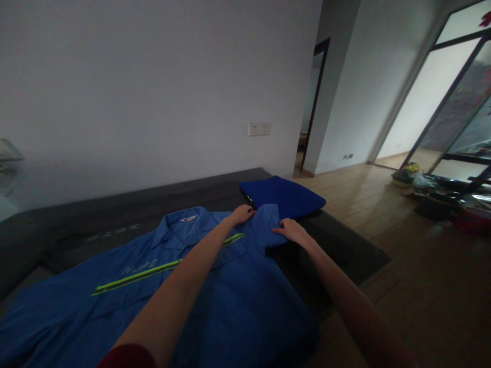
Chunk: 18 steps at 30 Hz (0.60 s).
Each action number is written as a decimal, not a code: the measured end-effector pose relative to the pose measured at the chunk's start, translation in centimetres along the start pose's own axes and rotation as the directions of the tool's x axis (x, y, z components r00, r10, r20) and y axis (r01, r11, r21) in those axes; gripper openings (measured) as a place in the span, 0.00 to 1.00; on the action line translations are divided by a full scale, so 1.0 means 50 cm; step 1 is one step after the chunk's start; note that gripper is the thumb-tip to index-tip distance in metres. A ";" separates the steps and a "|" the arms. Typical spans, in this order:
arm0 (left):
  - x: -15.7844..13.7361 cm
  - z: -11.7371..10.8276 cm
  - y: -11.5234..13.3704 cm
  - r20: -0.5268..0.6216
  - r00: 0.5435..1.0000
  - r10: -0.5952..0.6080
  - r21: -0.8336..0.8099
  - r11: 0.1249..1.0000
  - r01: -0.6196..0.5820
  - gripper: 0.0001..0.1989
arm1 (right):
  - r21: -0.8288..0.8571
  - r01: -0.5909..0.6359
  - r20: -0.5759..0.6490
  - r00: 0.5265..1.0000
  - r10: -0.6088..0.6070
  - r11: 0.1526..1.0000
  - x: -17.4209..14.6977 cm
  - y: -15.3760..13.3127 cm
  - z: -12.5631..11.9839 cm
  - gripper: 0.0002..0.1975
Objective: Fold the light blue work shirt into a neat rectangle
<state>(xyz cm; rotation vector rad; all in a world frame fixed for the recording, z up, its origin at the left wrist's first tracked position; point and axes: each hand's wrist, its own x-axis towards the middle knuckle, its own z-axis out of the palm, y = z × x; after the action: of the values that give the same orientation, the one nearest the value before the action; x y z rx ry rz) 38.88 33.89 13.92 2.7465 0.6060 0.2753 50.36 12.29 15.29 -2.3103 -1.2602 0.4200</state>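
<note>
A blue work shirt (245,301) with a collar, chest lettering and a yellow-green stripe lies spread out, front up, on a dark table. My left hand (242,214) is closed on the cloth at the upper edge, near the shoulder and sleeve. At the end of that short or folded sleeve, my right hand (293,230) pinches the edge between thumb and fingers. Just behind both hands lies a flat, folded darker blue garment (286,197). My left forearm crosses over the chest and hides part of the stripe.
The dark table (345,250) stands against a pale wall with a double socket (259,129). Its right edge borders a wooden floor (345,189). Bags and basins (441,199) are on the floor at the far right, near glass doors. A doorway (312,107) opens behind.
</note>
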 end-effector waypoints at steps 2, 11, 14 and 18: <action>-0.001 -0.007 0.003 -0.023 1.000 -0.017 -0.019 1.000 0.016 0.15 | 0.003 0.035 0.027 0.999 -0.035 0.999 -0.003 -0.004 -0.003 0.11; -0.002 -0.034 0.008 -0.108 0.987 -0.122 -0.144 0.984 0.106 0.13 | 0.485 0.074 -0.006 0.997 -0.082 0.872 -0.033 0.002 -0.030 0.09; 0.005 -0.039 0.003 -0.075 0.990 -0.120 -0.186 0.977 0.105 0.13 | 0.669 0.048 0.001 0.998 -0.065 0.741 -0.042 0.007 -0.036 0.15; 0.015 -0.050 0.003 0.052 0.997 -0.062 -0.242 0.968 0.072 0.16 | 0.734 0.069 -0.011 0.996 -0.090 0.676 -0.060 0.023 -0.030 0.25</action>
<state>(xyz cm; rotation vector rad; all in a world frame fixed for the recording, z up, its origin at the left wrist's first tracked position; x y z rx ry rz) 38.97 34.75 16.39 2.4847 0.6087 0.2549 50.27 8.83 16.07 -1.5473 -0.9428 0.7676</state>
